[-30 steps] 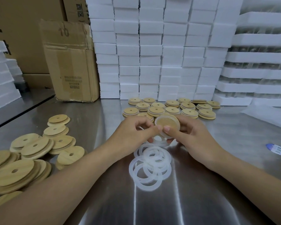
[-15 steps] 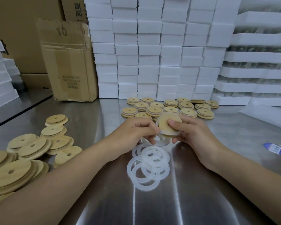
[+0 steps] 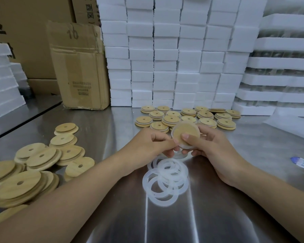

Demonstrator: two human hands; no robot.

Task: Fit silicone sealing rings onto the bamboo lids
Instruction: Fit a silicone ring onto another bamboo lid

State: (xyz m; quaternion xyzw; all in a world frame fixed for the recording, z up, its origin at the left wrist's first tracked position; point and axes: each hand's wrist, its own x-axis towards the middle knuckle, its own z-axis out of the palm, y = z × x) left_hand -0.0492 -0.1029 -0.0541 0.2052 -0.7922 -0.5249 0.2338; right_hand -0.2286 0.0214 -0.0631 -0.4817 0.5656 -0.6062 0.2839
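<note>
Hands meet above the steel table (image 3: 218, 216): our right hand (image 3: 209, 146) grips a bamboo lid (image 3: 184, 132), thumb on its face, and our left hand (image 3: 153, 144) pinches its rim. Vs 1 s ago the lid faces us more & the silicone ring (image 3: 187, 147) hugs its edge, so the fit looks nearly done.

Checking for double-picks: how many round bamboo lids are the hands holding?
1. The round bamboo lid, translucent silicone ring at its rim, is pinched between left hand and right hand, above the loose white rings. A second behind it cannot be ruled out.
</note>
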